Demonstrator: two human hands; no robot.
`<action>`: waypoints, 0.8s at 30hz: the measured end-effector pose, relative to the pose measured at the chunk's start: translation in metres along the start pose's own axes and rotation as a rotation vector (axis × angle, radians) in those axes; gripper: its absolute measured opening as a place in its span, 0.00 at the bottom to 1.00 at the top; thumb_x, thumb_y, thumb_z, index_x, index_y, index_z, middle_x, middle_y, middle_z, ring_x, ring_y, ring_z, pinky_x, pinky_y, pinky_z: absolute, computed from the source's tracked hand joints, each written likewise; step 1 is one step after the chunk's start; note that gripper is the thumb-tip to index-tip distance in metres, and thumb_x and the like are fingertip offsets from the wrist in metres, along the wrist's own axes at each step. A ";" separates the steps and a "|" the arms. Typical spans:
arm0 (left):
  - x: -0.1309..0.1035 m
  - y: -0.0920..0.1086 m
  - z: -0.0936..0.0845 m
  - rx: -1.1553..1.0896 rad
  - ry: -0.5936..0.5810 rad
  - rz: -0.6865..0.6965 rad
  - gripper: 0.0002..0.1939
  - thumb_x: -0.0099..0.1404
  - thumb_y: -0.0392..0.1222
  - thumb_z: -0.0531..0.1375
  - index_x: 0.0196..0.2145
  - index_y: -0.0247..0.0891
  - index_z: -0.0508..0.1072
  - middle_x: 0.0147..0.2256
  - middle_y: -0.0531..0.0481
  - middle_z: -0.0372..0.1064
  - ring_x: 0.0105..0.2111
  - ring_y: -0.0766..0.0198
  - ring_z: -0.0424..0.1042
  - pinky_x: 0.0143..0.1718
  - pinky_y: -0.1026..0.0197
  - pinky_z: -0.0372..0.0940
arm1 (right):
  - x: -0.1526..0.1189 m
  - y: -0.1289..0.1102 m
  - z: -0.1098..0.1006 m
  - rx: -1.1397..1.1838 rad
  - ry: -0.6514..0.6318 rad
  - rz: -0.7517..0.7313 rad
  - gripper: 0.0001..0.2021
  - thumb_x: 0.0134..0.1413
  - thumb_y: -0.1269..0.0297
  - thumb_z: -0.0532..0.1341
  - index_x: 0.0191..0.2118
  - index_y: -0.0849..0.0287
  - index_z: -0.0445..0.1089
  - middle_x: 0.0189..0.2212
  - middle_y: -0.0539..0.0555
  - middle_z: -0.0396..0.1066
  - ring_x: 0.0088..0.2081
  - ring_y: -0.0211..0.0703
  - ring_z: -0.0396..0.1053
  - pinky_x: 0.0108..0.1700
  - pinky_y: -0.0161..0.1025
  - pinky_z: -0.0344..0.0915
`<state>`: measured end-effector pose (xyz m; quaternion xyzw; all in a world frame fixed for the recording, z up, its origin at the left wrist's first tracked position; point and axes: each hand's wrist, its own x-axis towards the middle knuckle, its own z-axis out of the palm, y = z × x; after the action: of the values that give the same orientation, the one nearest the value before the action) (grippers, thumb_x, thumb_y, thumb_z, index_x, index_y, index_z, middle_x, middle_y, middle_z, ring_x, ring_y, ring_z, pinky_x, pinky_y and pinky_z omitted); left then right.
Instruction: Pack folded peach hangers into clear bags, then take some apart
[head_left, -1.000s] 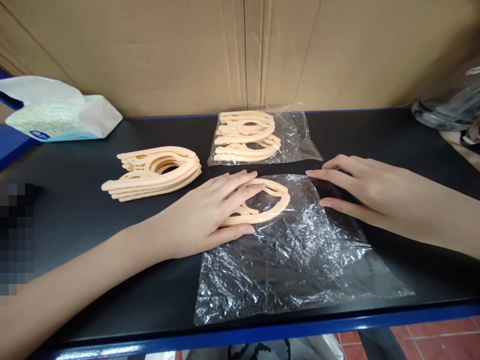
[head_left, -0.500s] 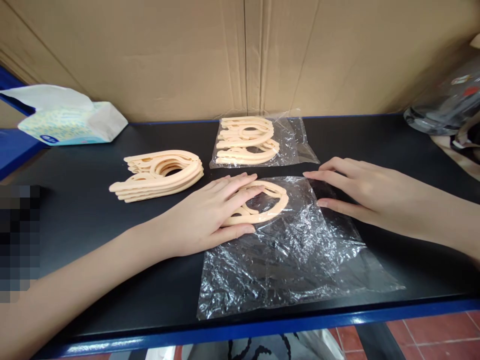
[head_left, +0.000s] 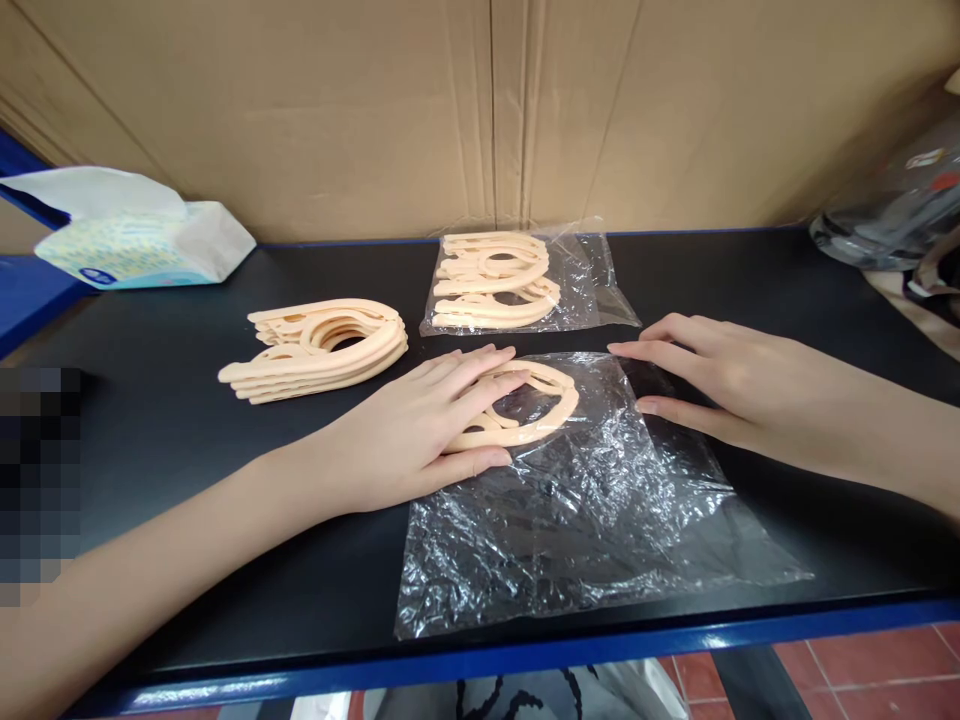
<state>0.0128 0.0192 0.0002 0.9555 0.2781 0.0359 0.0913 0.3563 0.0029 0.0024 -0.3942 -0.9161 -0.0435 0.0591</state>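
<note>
My left hand [head_left: 420, 430] lies flat with its fingers stretched over a beige plastic folding hanger [head_left: 555, 415]. The hanger rests in or on a clear plastic bag [head_left: 570, 540]; which of the two I cannot tell, and my palm hides its left part. At the bag's upper right edge, my right hand [head_left: 720, 375] has its fingers apart and holds nothing; the fingertips are at or just beside the film. Left of the bag sits a stack of several similar folded hangers [head_left: 367, 350]. Behind it, a second clear bag [head_left: 585, 290] contains more beige hangers [head_left: 517, 285].
A tissue pack [head_left: 142, 240] with a tissue sticking out stands at the back left. At the back right is a transparent container [head_left: 877, 225]. Cardboard [head_left: 300, 110] rises behind the black tabletop [head_left: 315, 580], which has a blue front edge [head_left: 480, 660].
</note>
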 end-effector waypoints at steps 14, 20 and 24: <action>-0.001 -0.002 0.001 0.011 0.000 0.005 0.35 0.78 0.58 0.50 0.72 0.36 0.53 0.73 0.38 0.47 0.72 0.48 0.51 0.71 0.46 0.52 | 0.000 -0.001 -0.001 -0.020 0.004 0.001 0.27 0.72 0.49 0.51 0.66 0.59 0.63 0.52 0.62 0.71 0.49 0.56 0.73 0.48 0.51 0.70; 0.000 -0.001 0.000 0.015 -0.001 0.009 0.34 0.78 0.58 0.49 0.72 0.35 0.54 0.73 0.37 0.48 0.72 0.48 0.52 0.70 0.46 0.53 | 0.001 -0.001 -0.002 -0.010 0.016 -0.007 0.27 0.72 0.49 0.51 0.65 0.60 0.65 0.52 0.63 0.72 0.48 0.56 0.74 0.48 0.51 0.70; -0.001 0.000 -0.001 0.011 -0.005 0.000 0.35 0.78 0.58 0.50 0.73 0.36 0.53 0.73 0.37 0.47 0.72 0.47 0.52 0.70 0.46 0.52 | 0.001 -0.002 -0.002 0.000 0.017 -0.006 0.26 0.71 0.49 0.51 0.65 0.60 0.65 0.51 0.63 0.72 0.48 0.57 0.74 0.48 0.51 0.70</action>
<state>0.0118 0.0188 0.0013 0.9562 0.2779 0.0319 0.0867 0.3542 0.0020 0.0046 -0.3910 -0.9168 -0.0472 0.0668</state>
